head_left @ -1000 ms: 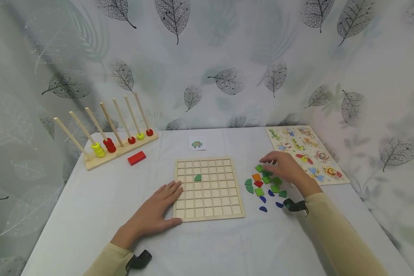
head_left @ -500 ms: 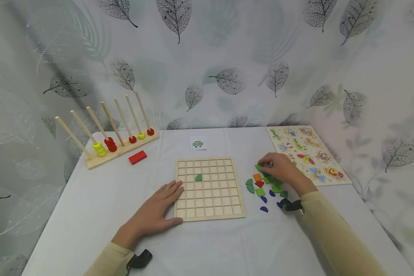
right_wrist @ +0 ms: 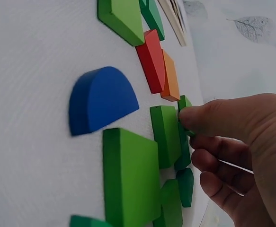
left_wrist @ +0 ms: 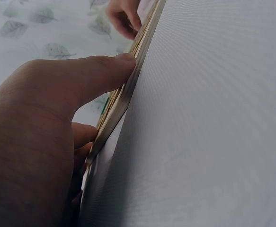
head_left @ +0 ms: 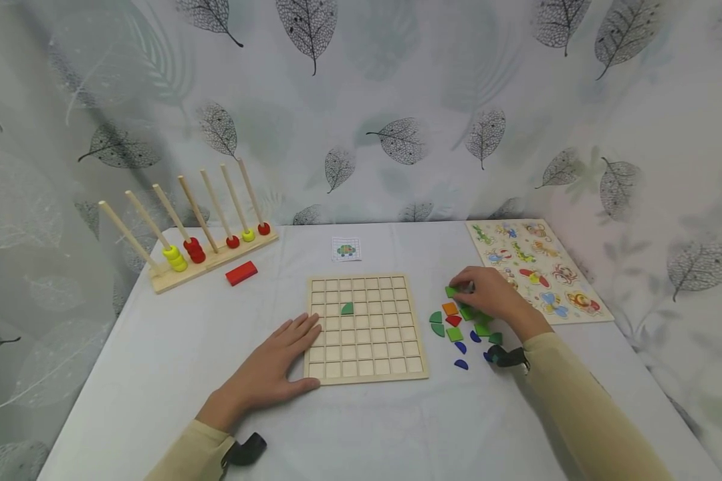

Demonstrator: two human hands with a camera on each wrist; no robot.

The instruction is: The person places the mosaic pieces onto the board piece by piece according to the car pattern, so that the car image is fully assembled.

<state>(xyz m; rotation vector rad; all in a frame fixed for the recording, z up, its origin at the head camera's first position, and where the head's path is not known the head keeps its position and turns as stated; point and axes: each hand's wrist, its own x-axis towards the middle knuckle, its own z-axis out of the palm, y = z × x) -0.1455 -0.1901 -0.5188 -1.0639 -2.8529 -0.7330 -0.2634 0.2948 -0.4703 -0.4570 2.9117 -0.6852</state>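
Observation:
My left hand [head_left: 271, 371] rests with straight fingers along the left edge of the wooden grid board [head_left: 366, 381]. In the left wrist view its thumb [left_wrist: 109, 71] touches the board's side. One dark green quarter-circle piece [head_left: 347, 308] sits in a cell of the board. At the far end of the loose pieces, my right hand [head_left: 487, 290] pinches a light green square block [head_left: 450, 292] between thumb and fingers. Near it lie an orange block [head_left: 450, 308], a red piece [head_left: 454, 321], blue half-circles [head_left: 460, 365] and more green pieces [right_wrist: 130, 175].
A small picture card [head_left: 345, 249] lies behind the board. At the back left stands a peg rack [head_left: 216, 259] with red and yellow beads, a red block [head_left: 241, 273] before it. An animal puzzle board [head_left: 541, 267] lies at the back right, partly behind my right hand.
My right hand has come down on the light green square block and its fingers have closed on it. The left hand has stayed on the board's edge.

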